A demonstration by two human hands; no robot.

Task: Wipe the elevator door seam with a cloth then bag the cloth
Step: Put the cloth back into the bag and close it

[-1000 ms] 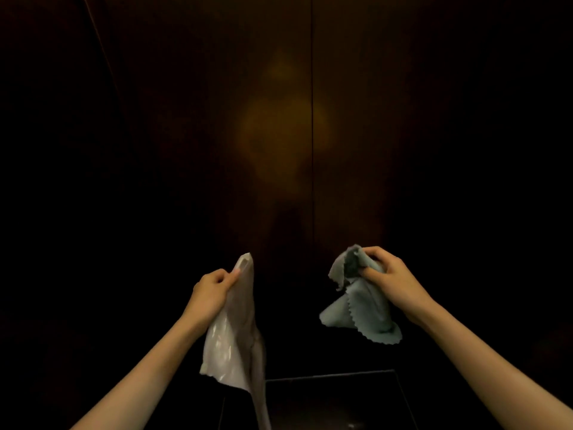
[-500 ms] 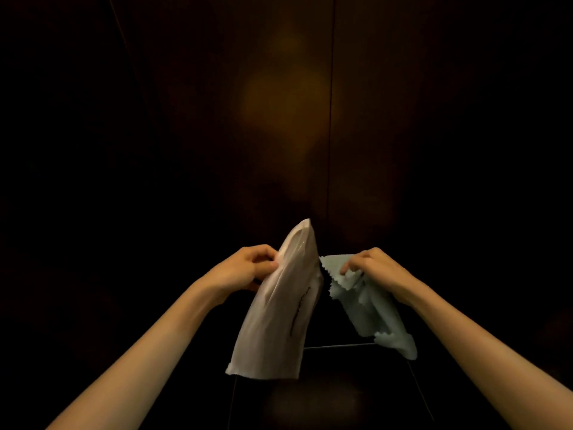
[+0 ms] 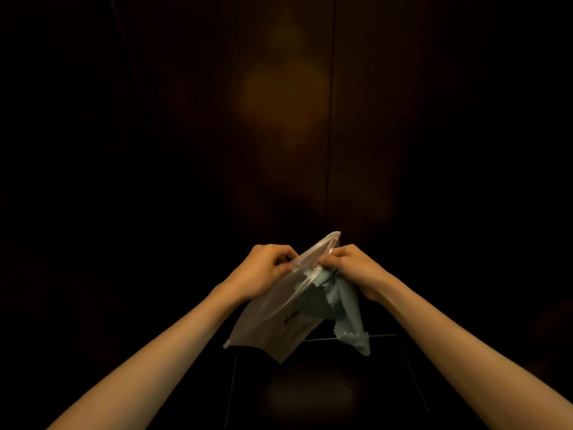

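Note:
A translucent plastic bag (image 3: 273, 318) hangs tilted in front of me, its top edge pinched from the left by my left hand (image 3: 263, 271). My right hand (image 3: 350, 268) grips the bag's top edge from the right and also holds a pale blue cloth (image 3: 344, 305) with a zigzag hem. The cloth hangs behind and right of the bag, and its lower corner dangles below. Whether any of the cloth is inside the bag I cannot tell. The elevator door seam (image 3: 331, 119) is a thin dark vertical line straight ahead.
Dark brown elevator doors (image 3: 248, 135) fill the view, with a dim yellowish reflection on them. Below my hands a thin bright line marks a threshold edge (image 3: 384, 336) on the dark floor. The surroundings are nearly black.
My two hands have come together at the middle. The bag has swung up and tilted, and my right hand with the cloth now touches the bag's top edge.

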